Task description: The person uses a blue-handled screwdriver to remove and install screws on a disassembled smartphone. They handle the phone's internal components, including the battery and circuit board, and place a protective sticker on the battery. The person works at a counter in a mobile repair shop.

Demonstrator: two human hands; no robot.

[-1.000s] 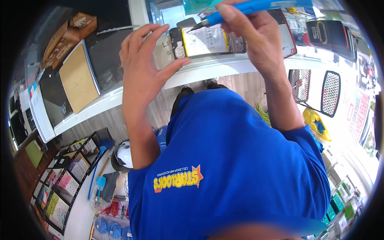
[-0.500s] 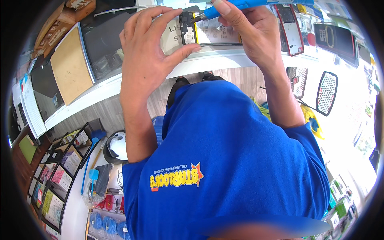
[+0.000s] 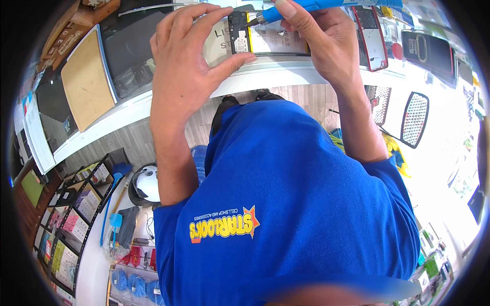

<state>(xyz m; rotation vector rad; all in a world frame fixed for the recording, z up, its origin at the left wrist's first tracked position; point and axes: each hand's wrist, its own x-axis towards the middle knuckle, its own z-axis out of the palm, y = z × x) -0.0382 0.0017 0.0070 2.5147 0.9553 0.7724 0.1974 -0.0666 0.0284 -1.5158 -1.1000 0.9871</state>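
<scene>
An opened phone (image 3: 239, 31) lies flat at the top of the view, its back off. Its left end has a black inner cover, and a yellow strip borders the silver battery (image 3: 283, 45). My left hand (image 3: 185, 66) spans that left end, fingertips at the far edge and thumb at the near edge. Pinched in my right hand (image 3: 332, 48) is a screwdriver (image 3: 306, 6) with a blue handle, slanting down to the left. Its metal tip is at the black cover, beside the yellow strip; whether it touches a screw is too small to tell.
A red-framed phone part (image 3: 376, 41) and a dark phone case (image 3: 429, 51) lie to the right. Left of my hand are a tan board (image 3: 88, 81) and wooden boxes (image 3: 69, 38). The white counter edge (image 3: 275, 73) runs in front of me; shelves (image 3: 76, 219) stand lower left.
The screwdriver's tip has shifted slightly left and down on the phone's black cover. My left hand keeps its place on the phone; the whole view has shifted slightly.
</scene>
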